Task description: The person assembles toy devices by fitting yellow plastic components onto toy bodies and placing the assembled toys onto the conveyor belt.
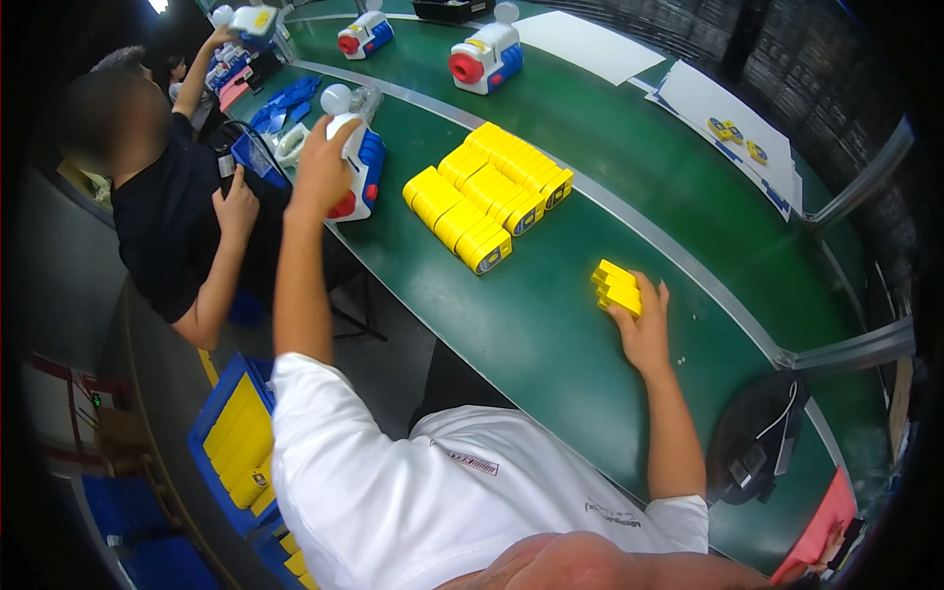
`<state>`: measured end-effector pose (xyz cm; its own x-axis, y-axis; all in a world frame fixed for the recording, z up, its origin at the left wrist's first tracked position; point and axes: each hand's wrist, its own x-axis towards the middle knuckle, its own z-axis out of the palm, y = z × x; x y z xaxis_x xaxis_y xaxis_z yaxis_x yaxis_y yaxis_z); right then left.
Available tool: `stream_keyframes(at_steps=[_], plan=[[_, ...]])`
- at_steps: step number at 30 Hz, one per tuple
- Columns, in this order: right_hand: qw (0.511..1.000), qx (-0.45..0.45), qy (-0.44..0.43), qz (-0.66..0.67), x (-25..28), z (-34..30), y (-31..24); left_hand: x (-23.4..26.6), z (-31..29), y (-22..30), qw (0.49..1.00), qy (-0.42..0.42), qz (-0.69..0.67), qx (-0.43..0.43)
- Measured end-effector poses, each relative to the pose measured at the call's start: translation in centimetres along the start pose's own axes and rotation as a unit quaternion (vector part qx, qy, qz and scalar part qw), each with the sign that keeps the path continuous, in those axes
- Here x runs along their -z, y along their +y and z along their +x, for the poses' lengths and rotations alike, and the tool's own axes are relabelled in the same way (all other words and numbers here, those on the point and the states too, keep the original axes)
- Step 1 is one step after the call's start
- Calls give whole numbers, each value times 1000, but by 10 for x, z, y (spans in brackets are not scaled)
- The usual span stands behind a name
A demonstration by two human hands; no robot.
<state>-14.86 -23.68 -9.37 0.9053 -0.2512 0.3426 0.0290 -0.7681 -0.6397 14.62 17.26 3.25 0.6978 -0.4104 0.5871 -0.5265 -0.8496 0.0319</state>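
the counter (pixel 551 374) is showing green. the rows of flat pieces (pixel 457 221) are showing yellow with blue-marked ends, and the small blocks (pixel 619 288) in the right hand (pixel 645 329) are also showing yellow. the device (pixel 367 167) at the left hand (pixel 326 165) is combining white, blue and red.

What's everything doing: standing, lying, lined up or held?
Nearest toy: gripped by the left hand
Yellow blocks: held in the right hand
Yellow rows: lined up on the green table
Farther toys: two, standing
White sheets: lying flat, loose yellow pieces on top
Blue tray: looks well filled
Co-worker's toy: held up
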Motion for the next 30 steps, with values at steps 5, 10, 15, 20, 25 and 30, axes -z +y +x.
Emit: stream_keyframes(at_steps=[5, 10, 15, 20, 25, 30], plan=[[1000, -5, 0, -9, 5, -4, 0, 17, 49, -55, 924, -117, 284, -227], [1000, -4, 5, 4, 6, -4, 0, -1, 81, -85, 803, -202, 228, -512], [1000, 10, 9, -16, 5, -2, -3, 21, 95, -84, 848, -307, 206, -381], [1000, -13, 2, 1, 7, -7, -3, 104, 142, -13, 938, -233, 200, -161], [1000, 7, 23, 7, 3, -3, -2, 134, 176, 30, 956, -263, 91, -96], [983, -26, 130, 124, 8, 1, -14, 112, 176, 190, 936, -319, 60, -136]])
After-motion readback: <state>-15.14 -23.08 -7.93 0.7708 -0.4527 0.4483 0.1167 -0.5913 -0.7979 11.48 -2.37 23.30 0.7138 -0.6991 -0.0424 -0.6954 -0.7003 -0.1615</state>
